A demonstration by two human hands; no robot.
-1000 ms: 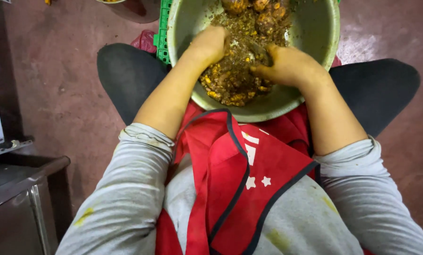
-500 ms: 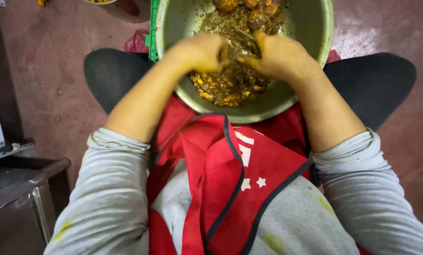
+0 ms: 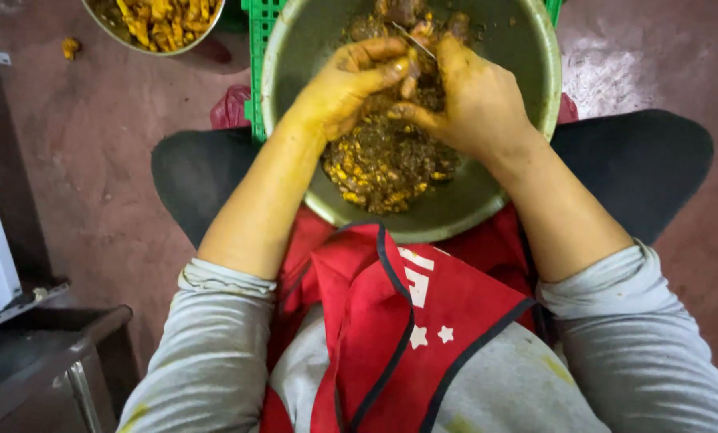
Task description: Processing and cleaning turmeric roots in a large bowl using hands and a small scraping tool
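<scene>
While our left hand [image 3: 343, 88] clamps a root [image 3: 411, 80] over the bowl [image 3: 527, 112], our right hand [image 3: 475, 100] grips a blade [image 3: 413, 42], so peelings drop in.

Brown-yellow scraps [image 3: 387, 160] heaped in steel bowl [image 3: 527, 120]

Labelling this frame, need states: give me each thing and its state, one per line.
Big metal bowl: on the lap, part filled with brown and yellow scraps.
Left hand: yellow-stained, fingers curled on a small piece.
Right hand: yellow-stained, in a grip on a thin blade.
Second bowl: on the floor, holding yellow pieces.
Red apron: worn, bib folded down.
Sleeves: pushed up.
</scene>
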